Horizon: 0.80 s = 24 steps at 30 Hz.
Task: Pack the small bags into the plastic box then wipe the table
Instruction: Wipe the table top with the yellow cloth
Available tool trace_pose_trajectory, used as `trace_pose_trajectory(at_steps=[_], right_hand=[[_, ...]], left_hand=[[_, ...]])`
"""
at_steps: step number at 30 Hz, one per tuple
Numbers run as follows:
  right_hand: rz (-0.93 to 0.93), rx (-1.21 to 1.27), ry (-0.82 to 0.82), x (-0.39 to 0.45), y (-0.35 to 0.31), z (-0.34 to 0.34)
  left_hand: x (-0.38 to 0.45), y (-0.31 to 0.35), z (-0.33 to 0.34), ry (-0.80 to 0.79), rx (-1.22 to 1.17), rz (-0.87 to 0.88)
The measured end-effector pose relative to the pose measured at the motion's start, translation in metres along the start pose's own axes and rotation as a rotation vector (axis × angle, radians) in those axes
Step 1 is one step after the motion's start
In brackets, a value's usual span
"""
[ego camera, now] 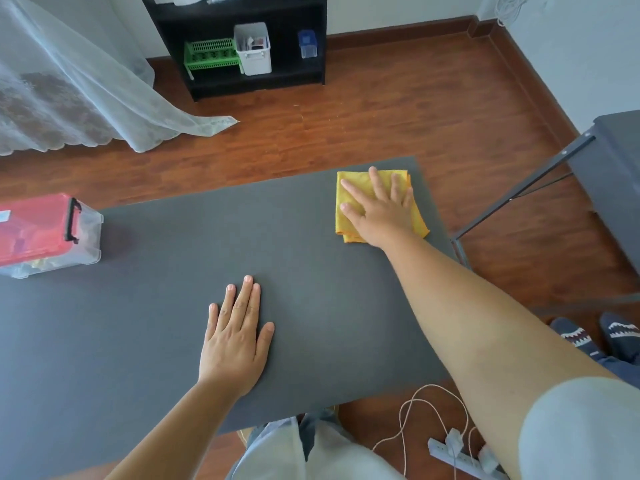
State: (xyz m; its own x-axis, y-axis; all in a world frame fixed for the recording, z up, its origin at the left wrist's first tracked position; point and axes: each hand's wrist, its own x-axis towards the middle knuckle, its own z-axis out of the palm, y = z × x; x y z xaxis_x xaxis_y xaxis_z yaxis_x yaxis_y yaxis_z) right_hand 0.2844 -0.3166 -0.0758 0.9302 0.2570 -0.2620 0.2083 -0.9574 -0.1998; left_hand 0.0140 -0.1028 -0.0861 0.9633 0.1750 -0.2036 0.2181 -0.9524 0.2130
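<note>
A folded yellow cloth [349, 223] lies near the far right corner of the dark grey table [166, 306]. My right hand [379, 209] presses flat on the cloth, fingers spread. My left hand [235, 337] rests palm down on the bare tabletop near the front edge, holding nothing. A clear plastic box [88, 237] with a red lid [33, 226] and a black latch stands at the table's left edge, lid closed. Light-coloured contents show faintly through its wall; no bags lie loose on the table.
A second grey table [613, 161] stands close on the right. A power strip [460, 457] with a cable lies on the wooden floor near my feet. A black shelf [242, 39] with baskets stands against the far wall, and a sheer curtain [69, 84] hangs at the left.
</note>
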Motion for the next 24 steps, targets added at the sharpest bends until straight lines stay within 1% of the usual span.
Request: trace_pose_trajectory(at_steps=[3,7,12,15,17,21,24], right_hand=[[-0.005,-0.006,-0.015,-0.016,0.036,-0.003],[-0.074,-0.042,0.002,-0.078,0.068,0.01],[-0.057,-0.083,0.076,-0.176,0.074,0.039],[-0.068,-0.073,0.071,-0.201,0.046,0.05],[-0.132,-0.046,0.06,-0.2,0.013,0.056],[-0.301,-0.004,0.003,-0.176,-0.067,0.067],[-0.33,0.002,-0.007,-0.146,-0.102,0.065]], left_hand=[[0.0,0.0,0.0,-0.004,0.013,-0.004],[0.0,0.0,-0.001,-0.019,0.012,0.0],[0.001,0.0,-0.003,-0.031,0.022,0.006],[0.001,0.0,-0.003,-0.029,0.022,0.007],[0.001,0.001,-0.003,-0.03,0.019,0.009],[0.0,0.0,-0.006,-0.026,-0.018,0.01],[-0.002,-0.001,-0.008,-0.002,-0.058,-0.06]])
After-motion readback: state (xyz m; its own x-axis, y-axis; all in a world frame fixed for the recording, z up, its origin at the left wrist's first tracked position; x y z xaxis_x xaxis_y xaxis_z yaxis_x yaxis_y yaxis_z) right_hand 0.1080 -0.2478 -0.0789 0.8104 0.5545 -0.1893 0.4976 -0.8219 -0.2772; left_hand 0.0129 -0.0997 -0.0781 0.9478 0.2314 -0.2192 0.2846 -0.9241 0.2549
